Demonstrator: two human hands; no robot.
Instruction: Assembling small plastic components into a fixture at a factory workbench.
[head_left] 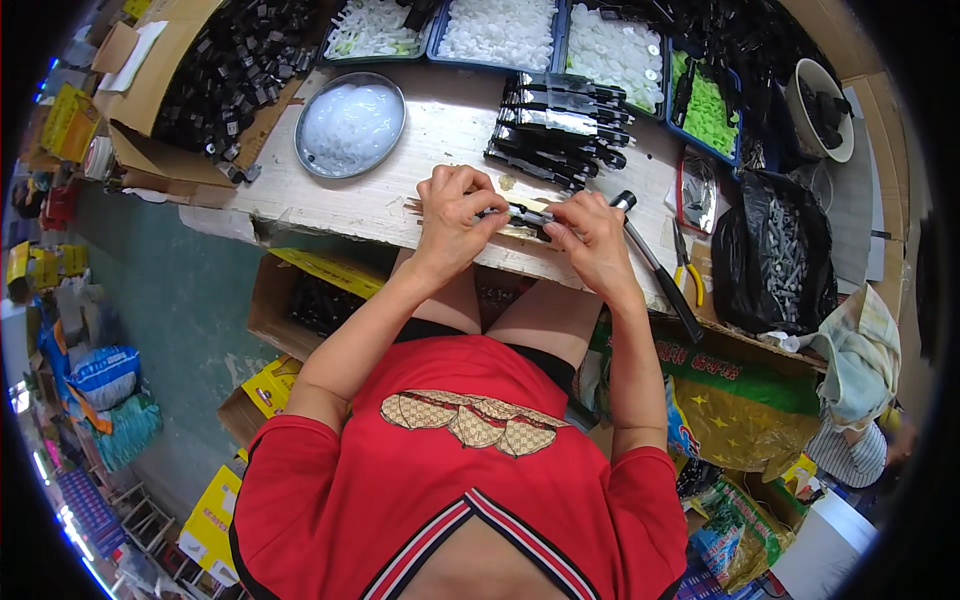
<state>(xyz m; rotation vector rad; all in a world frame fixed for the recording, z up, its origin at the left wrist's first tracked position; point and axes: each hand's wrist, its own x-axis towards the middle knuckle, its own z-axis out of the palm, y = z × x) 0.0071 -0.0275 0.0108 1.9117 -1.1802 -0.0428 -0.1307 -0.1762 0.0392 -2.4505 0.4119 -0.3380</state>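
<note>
Over the front edge of the worktable, both my hands meet at a slim black plastic part (528, 215) with light, shiny bits along it. My left hand (457, 215) pinches its left end between thumb and fingers. At the other end, my right hand (595, 238) grips it with curled fingers, which hide part of it. Just beyond lies a stack of similar long black parts (560, 125), some with shiny silvery faces. A hammer (665, 275) with a dark grip rests to the right of my right hand, its head close to my fingers.
Left of the stack stands a round metal dish (403, 118) of whitish gel. Blue trays (433, 48) of small white and green parts line the back. Yellow-handled pliers (690, 275) and a black bag (730, 255) of grey pieces lie right. A cardboard box (165, 165) holds black parts.
</note>
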